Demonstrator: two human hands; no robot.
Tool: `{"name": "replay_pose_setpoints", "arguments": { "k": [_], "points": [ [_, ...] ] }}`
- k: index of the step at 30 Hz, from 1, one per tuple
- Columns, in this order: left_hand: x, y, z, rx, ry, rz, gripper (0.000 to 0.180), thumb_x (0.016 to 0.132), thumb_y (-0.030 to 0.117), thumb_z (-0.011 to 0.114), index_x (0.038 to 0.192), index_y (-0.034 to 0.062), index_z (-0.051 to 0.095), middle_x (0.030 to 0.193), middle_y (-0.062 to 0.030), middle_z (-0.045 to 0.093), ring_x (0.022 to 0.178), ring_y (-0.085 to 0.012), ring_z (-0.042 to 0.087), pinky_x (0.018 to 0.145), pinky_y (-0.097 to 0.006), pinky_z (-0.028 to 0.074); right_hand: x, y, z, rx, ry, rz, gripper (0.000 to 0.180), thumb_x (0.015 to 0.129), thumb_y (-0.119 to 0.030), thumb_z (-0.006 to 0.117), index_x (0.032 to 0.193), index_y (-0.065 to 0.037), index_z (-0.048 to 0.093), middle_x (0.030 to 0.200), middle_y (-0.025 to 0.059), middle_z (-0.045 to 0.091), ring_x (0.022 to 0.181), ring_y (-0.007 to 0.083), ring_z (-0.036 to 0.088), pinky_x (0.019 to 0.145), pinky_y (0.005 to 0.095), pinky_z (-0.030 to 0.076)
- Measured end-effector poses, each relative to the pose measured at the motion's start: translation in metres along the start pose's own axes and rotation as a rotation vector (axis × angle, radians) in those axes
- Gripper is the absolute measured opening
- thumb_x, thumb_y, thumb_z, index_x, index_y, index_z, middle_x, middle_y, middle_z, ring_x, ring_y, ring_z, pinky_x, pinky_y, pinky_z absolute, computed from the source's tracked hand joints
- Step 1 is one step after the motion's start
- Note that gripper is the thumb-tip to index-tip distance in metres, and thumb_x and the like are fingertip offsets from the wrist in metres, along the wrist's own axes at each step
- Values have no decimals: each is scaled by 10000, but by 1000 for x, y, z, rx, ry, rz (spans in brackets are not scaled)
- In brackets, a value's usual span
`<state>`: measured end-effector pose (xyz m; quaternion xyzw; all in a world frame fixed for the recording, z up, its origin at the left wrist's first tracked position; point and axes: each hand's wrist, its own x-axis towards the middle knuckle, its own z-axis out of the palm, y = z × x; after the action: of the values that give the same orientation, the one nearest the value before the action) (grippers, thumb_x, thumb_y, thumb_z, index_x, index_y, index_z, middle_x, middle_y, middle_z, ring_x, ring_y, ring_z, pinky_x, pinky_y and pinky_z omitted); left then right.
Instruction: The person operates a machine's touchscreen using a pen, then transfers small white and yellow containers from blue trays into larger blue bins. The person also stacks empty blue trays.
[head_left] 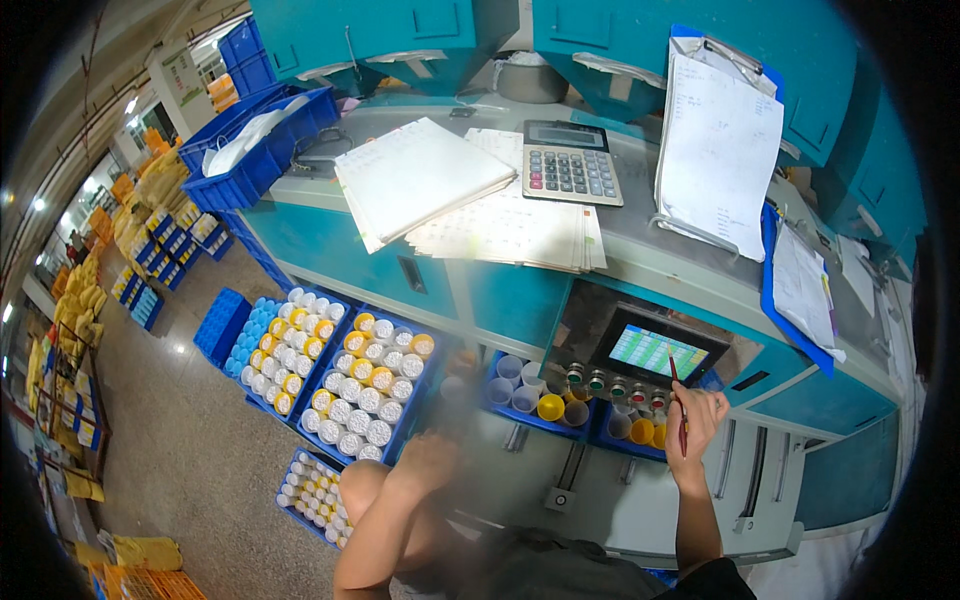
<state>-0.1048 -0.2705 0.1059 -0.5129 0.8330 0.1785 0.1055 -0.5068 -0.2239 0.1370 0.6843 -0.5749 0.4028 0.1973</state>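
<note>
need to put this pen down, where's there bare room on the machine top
Bare grey strip between the calculator and the hanging clipboard, and along the front edge right of the paper stack. Left half is crowded: open notebook, papers, blue crate. Right hand holds the pen.

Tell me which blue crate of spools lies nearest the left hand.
The small blue crate on the floor beside the left hand. The two larger crates lie farther up, toward the machine.

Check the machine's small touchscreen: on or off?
On. The touchscreen glows with green and blue rows; the right hand holds a red pen at it.
</note>
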Motion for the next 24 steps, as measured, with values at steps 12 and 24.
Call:
{"name": "replay_pose_setpoints", "arguments": {
  "k": [12,24],
  "points": [
    [-2,2,-12,-131,57,71,583,927,251,718,1424,10,533,1232,-257,659,1126,-434,637,940,-487,523,-32,24,-17,-142,96,143,240,846,-9,696,1073,-58,755,860,48,698,822,197,635,935,381,349],
    [-4,14,-18,-128,20,24,588,925,228,729,1437,23,525,1227,-271,670,1119,-445,645,943,-491,523,-38,34,-14,-169,98,151,239,847,-20,708,1077,-69,754,841,35,699,808,188,634,919,383,327]
  ]
}}
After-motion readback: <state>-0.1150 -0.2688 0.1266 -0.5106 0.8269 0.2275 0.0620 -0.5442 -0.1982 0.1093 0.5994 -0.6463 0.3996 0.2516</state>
